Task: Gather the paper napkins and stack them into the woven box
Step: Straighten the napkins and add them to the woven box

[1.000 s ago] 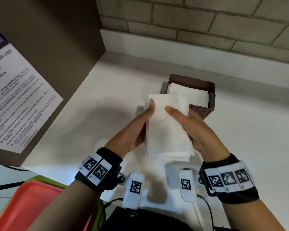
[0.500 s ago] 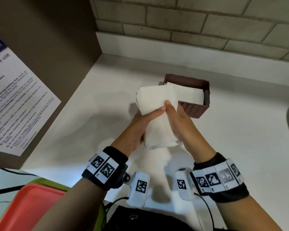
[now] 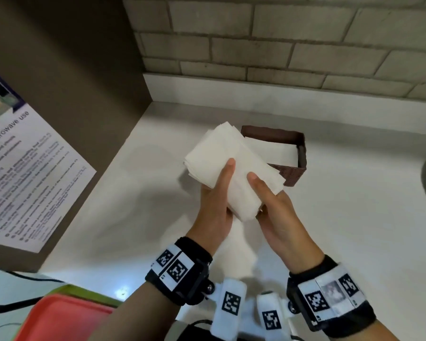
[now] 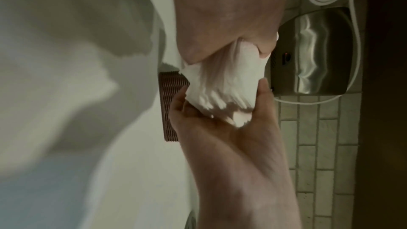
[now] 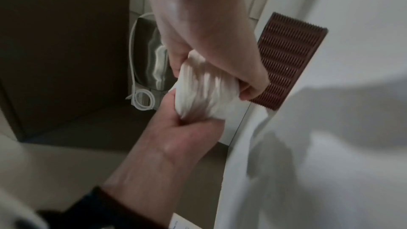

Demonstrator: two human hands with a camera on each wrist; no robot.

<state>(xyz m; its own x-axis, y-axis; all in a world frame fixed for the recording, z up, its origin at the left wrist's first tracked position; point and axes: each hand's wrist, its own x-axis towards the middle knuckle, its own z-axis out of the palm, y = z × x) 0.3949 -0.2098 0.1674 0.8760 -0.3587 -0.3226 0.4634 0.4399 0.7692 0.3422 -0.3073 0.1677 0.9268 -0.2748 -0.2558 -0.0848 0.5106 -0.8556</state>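
Note:
A thick stack of white paper napkins is held above the white counter, just in front of the brown woven box. My left hand grips the stack's left side with its thumb on top. My right hand grips the right side, thumb on top as well. The near end of the stack is squeezed between both palms, seen again in the right wrist view. More white napkins lie inside the box. The fingers under the stack are hidden in the head view.
A brown panel with a printed microwave notice walls off the left. A brick wall runs behind the counter. A red tray sits at the near left. A steel appliance with a white cord hangs on the wall.
The stack has swung so its far end points left, and the thumbs that met on top half a second ago are now apart. Both hands still hold it near the box.

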